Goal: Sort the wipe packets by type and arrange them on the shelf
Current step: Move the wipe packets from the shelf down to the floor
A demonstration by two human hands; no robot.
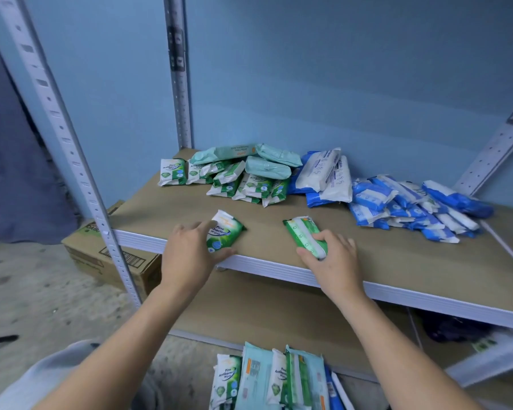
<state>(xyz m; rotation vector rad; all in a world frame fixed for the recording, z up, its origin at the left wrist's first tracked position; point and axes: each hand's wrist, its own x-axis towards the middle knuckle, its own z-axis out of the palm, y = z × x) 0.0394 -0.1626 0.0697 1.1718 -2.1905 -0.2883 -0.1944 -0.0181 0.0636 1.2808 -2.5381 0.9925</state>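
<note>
Two packets on the shelf (397, 253), centre frame | left hand (188, 254) grips the labelled packet (224, 232) | right hand (333, 257) grips the seam-up packet (304, 235)

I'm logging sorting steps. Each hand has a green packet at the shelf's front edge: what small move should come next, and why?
Probably carry both back to the green pile at the back left: the left hand holds the left green packet, the right hand the right green packet, and both match it, not the blue pile.

Wipe packets (249, 184) crowd the back of the shelf (382, 255).
</note>
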